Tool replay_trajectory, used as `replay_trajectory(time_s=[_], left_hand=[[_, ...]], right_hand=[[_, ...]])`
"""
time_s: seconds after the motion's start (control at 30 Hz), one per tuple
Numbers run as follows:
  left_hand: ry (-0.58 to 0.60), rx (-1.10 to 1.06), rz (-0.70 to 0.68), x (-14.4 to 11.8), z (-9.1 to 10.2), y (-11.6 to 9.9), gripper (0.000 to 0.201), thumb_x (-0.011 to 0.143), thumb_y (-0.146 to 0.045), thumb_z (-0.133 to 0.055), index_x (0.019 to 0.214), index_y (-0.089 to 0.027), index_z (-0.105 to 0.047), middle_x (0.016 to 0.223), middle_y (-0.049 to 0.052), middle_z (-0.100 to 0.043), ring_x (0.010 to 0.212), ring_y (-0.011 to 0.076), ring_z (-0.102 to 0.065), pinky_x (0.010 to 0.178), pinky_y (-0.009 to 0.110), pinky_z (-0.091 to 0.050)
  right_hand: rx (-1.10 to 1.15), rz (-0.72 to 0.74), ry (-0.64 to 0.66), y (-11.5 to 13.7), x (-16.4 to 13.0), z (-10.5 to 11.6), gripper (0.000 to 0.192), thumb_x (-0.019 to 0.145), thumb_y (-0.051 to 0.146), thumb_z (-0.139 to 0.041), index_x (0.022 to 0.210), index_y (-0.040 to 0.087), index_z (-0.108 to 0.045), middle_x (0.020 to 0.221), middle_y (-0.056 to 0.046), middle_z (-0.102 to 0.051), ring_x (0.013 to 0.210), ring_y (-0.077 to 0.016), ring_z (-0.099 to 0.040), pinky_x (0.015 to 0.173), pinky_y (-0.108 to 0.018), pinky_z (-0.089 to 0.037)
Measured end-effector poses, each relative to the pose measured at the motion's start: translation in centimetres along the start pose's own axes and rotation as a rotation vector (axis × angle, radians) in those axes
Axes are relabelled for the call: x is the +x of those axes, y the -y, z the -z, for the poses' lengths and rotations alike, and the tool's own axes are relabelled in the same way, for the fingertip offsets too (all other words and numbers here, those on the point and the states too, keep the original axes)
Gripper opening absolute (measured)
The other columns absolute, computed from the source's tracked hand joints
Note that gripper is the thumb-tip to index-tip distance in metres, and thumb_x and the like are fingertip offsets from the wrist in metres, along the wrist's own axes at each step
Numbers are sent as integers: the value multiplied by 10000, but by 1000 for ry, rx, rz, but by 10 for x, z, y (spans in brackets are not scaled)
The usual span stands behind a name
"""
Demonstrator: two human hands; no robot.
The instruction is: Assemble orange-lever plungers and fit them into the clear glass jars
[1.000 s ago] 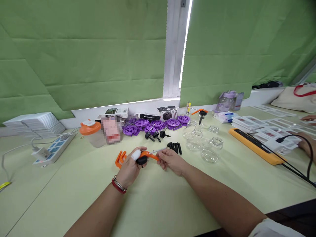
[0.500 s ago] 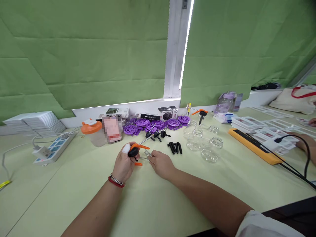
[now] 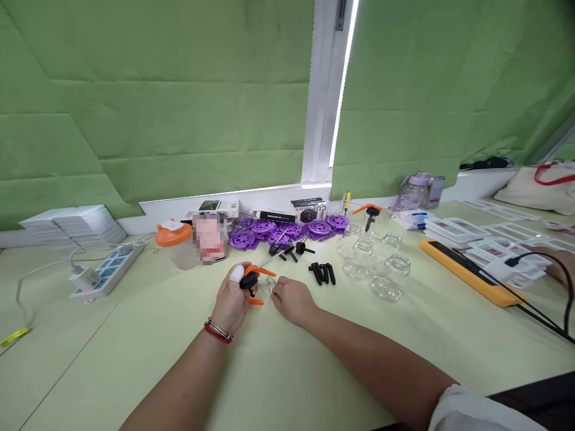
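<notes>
Head view: the left hand (image 3: 233, 299), with a white wrap on one fingertip and a red band at the wrist, is curled around a small spray-pump head (image 3: 250, 278), a black body with an orange trigger and a thin tube sticking out toward the window. It holds this piece just above the table (image 3: 135, 335), near the middle of the table's front half. The right hand (image 3: 291, 297) rests low on the table just beside it, fingers bent down over a few small clear or metal bits (image 3: 268, 286); whether it is pinching one of them cannot be told, as the fingertips are hidden. A loose orange trigger piece (image 3: 256, 302) lies on the table between the two hands.

Judging from how things lie, the work looks only partly done. One finished-looking orange and black sprayer (image 3: 369, 211) stands farther back by the window, while several black pump parts (image 3: 287, 246), a row of short black caps (image 3: 322, 272) and a cluster of empty glass jars (image 3: 381, 266) sit loose and unjoined. The pump head in the left hand seems unfinished, being fitted to no jar.

Behind them are purple spools (image 3: 287, 229), an orange-lidded cup (image 3: 173, 242), a power strip (image 3: 108, 270) at left and an orange tray (image 3: 467, 269) at right. Another person's hand (image 3: 561, 266) works at the far right edge.
</notes>
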State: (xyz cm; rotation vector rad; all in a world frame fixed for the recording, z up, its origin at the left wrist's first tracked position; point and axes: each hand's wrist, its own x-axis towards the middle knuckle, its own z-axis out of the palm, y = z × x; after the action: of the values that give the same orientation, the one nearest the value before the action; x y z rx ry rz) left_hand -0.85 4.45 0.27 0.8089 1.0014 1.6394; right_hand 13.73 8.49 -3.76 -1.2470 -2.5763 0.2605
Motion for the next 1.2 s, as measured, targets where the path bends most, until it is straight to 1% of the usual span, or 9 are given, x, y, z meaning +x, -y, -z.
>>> replay_trajectory(time_s=[0.17, 0.27, 0.33, 0.47, 0.57, 0.73, 0.93, 1.07, 1.2], left_hand=[[-18, 16, 3, 0, 3, 1, 286, 785, -398, -533, 942, -159, -550, 713, 10, -606, 524, 93, -494, 548, 246, -397], [-25, 6, 43, 0, 4, 1, 298, 777, -401, -553, 952, -160, -554, 715, 10, -608, 525, 95, -495, 548, 245, -394], [-6, 0, 98, -1, 4, 1, 299, 786, -406, -552, 955, -159, -558, 708, 11, -606, 527, 100, -498, 546, 247, -390], [155, -3, 214, -9, -3, 2, 281, 822, -405, -518, 934, -154, -578, 713, 20, -607, 535, 115, -504, 519, 251, -371], [276, -26, 289, -19, -12, 7, 286, 834, -412, -513, 910, -148, -595, 701, 24, -596, 545, 119, -501, 502, 249, -363], [385, -45, 341, -30, -21, 13, 308, 821, -437, -538, 798, -135, -593, 675, 43, -588, 537, 125, -505, 500, 257, -375], [362, -90, 377, -28, -19, 11, 298, 805, -417, -576, 876, -129, -604, 721, 62, -599, 597, 156, -550, 536, 283, -425], [393, -86, 382, -28, -19, 13, 299, 806, -422, -574, 772, -126, -597, 658, 60, -587, 575, 156, -541, 523, 279, -418], [326, -117, 370, -27, -18, 14, 277, 788, -405, -607, 764, -130, -587, 652, 47, -580, 575, 150, -541, 523, 274, -416]], right_hand=[[131, -13, -72, 3, -3, 10, 218, 851, 265, -479, 823, 181, -679, 880, -58, -629, 734, -155, -590, 617, -258, -370], [318, 53, -205, 1, -9, 31, 170, 830, 241, -503, 800, 178, -658, 836, -38, -618, 717, -134, -573, 644, -243, -396], [491, 81, -267, 1, -11, 52, 144, 819, 246, -514, 762, 174, -625, 741, -18, -595, 636, -116, -538, 598, -232, -397], [921, -24, -314, 7, -6, 84, 177, 844, 319, -486, 813, 174, -582, 555, 29, -521, 497, -101, -488, 483, -211, -380], [1072, -61, -331, 13, 1, 82, 175, 828, 327, -507, 840, 168, -579, 556, 34, -523, 495, -100, -508, 501, -218, -424], [1055, -89, -284, 17, 3, 59, 179, 821, 329, -504, 864, 184, -599, 628, 22, -546, 501, -96, -507, 464, -214, -435], [1103, -118, -349, 14, 4, 56, 167, 829, 322, -495, 881, 181, -569, 692, 9, -572, 485, -86, -513, 464, -218, -454], [1001, -78, -244, 11, 4, 49, 148, 840, 306, -489, 848, 189, -579, 621, 21, -567, 496, -104, -528, 466, -222, -439], [807, 62, -161, 9, 0, 54, 145, 854, 276, -489, 815, 195, -603, 702, -3, -623, 596, -135, -582, 562, -265, -465]])
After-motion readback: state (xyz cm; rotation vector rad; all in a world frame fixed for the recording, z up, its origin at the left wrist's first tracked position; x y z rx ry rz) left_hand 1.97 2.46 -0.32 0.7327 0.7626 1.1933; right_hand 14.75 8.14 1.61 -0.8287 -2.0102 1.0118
